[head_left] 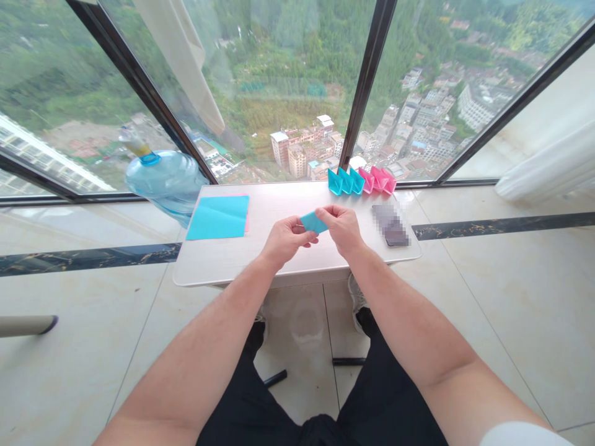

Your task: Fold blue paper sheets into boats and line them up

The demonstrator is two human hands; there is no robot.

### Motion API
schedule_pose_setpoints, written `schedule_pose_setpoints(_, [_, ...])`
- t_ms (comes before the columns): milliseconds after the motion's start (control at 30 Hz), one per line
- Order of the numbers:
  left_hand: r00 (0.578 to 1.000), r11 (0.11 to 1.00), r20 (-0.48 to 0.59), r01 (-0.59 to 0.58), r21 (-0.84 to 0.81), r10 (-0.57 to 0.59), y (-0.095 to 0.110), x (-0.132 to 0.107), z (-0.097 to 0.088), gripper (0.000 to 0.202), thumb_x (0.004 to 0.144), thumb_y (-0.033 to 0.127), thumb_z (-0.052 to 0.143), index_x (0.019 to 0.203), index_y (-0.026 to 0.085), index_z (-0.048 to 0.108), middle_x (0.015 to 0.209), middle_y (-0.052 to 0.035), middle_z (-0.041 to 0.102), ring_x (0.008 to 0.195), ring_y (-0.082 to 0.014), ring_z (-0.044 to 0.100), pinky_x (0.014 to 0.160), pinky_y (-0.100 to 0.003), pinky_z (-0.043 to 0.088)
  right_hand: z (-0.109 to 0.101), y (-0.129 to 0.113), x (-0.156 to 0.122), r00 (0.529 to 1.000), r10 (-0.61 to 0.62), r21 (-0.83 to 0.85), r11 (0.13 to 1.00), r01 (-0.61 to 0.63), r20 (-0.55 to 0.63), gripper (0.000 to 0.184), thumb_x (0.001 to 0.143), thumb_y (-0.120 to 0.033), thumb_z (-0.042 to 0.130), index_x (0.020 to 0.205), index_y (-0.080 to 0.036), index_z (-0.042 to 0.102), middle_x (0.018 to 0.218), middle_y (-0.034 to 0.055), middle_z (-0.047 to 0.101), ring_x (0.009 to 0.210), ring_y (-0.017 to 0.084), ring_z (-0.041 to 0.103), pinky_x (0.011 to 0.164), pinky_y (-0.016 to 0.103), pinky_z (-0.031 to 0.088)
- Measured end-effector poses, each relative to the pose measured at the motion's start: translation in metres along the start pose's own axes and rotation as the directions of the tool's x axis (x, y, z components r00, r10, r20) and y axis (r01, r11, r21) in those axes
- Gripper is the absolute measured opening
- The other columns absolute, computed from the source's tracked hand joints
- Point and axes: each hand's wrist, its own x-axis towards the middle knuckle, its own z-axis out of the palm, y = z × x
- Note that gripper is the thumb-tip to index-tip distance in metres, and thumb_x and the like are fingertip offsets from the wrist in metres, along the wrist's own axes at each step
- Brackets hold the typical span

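Between my two hands, just above the small white table (223, 263), is a small folded piece of blue paper (314, 222). My left hand (287, 239) pinches its left and lower side, thumb on top. The fingers of my right hand (341, 226) grip its upper right corner. At the table's left lies a stack of square paper sheets (217, 217), blue on top, with a pink edge showing beneath. Along the far right edge stand several folded paper boats, blue ones (346, 181) on the left and pink ones (377, 180) on the right.
A phone-like dark object (393, 226), partly blurred out, lies at the table's right. A large blue water bottle (165, 179) stands behind the left corner, against the window. A white curtain (553, 161) hangs at right. My legs are below the table's near edge.
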Motion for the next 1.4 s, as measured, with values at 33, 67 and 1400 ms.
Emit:
schedule_pose_setpoints(33, [1.000,1.000,0.002,0.007,0.012,-0.007,-0.001,0.000,0.000,0.032,0.064,0.030,0.083,0.087,0.013,0.070,0.076,-0.0073,0.074,0.071,-0.0199,0.071,0.062,-0.029,0.053,0.000,0.000,0.000,1.000,-0.002,-0.004,1.000,0.002,-0.010,0.033,0.069,-0.048,0.077,0.068,-0.017,0.065,0.062,-0.0015,0.062,0.059,0.012,0.053,0.057,0.026,0.044])
schedule_pose_setpoints(67, [1.000,1.000,0.007,0.015,0.025,-0.015,-0.001,0.000,0.001,0.028,0.065,0.030,0.082,0.084,0.013,0.071,0.076,-0.0074,0.074,0.070,-0.0193,0.071,0.062,-0.029,0.053,-0.001,0.001,0.001,1.000,-0.004,-0.008,1.000,0.004,-0.020,0.033,0.069,-0.048,0.077,0.067,-0.018,0.065,0.062,-0.0017,0.061,0.060,0.012,0.053,0.058,0.026,0.044])
schedule_pose_setpoints(1400, [0.995,0.987,-0.052,0.082,-0.139,-0.090,-0.003,0.007,-0.007,0.036,0.052,0.031,0.090,0.078,0.013,0.071,0.070,-0.0030,0.067,0.063,-0.0128,0.060,0.065,-0.030,0.049,0.001,0.003,0.000,0.983,0.094,-0.042,0.995,-0.089,0.156,0.025,0.059,-0.037,0.081,0.066,-0.017,0.067,0.058,-0.0021,0.062,0.053,0.011,0.054,0.052,0.026,0.043])
